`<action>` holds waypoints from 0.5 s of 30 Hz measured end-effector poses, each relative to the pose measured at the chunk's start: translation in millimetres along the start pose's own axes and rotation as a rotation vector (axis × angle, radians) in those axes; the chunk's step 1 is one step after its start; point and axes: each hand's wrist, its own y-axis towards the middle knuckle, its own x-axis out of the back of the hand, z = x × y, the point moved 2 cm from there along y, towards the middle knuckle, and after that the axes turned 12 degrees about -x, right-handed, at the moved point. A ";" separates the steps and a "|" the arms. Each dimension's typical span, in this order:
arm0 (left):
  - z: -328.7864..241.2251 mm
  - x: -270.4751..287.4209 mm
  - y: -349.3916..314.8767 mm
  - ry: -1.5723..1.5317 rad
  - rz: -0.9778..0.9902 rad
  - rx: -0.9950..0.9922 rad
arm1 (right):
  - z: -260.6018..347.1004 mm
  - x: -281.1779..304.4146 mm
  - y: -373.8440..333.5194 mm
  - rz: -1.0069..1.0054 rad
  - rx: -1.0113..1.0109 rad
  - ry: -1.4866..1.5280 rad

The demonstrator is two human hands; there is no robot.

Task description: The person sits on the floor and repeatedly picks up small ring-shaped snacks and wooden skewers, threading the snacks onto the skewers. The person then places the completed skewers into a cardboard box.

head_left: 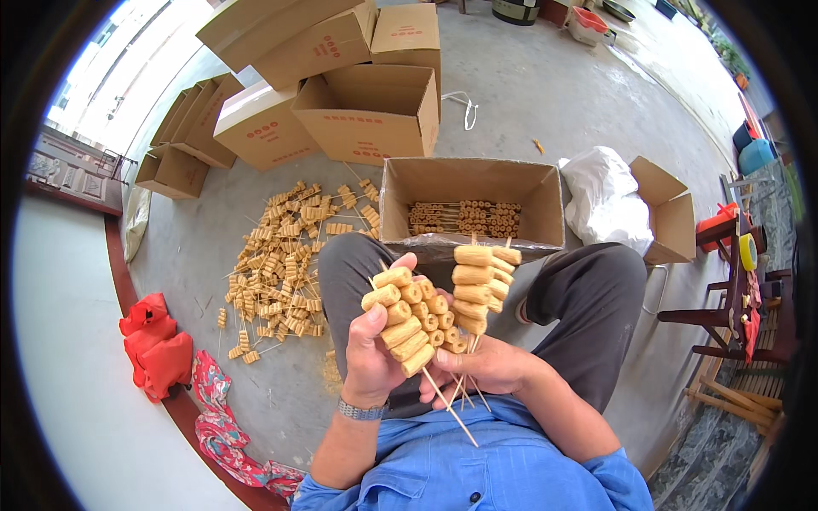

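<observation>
Two bare hands meet at the centre of the frame, above a blue, buttoned cloth shirt. The left hand is partly curled, its thumb against one side of a bundle of tan, ribbed, roll-shaped pieces on thin wooden sticks, seemingly to keep their rows together. The right hand is closed around the bare sticks below a second group of skewered tan rolls, a hold that leaves those rolls free above the fingers; whether it also steadies the first bundle, I cannot tell. Beyond, legs in dark grey trousers spread apart before an open brown cardboard box, probably set there for easy reach. Inside, similar skewers lie in close rows, likely to save room. At left of centre, a loose heap of tan skewers covers the grey concrete floor. A crumpled white plastic bag sits right of the box; larger brown cartons crowd the upper left, perhaps out of the way.
</observation>
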 end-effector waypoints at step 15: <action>5.3 1.6 -14.4 -0.032 -0.074 -0.019 | -5.4 -14.1 -17.1 -0.377 0.125 -0.218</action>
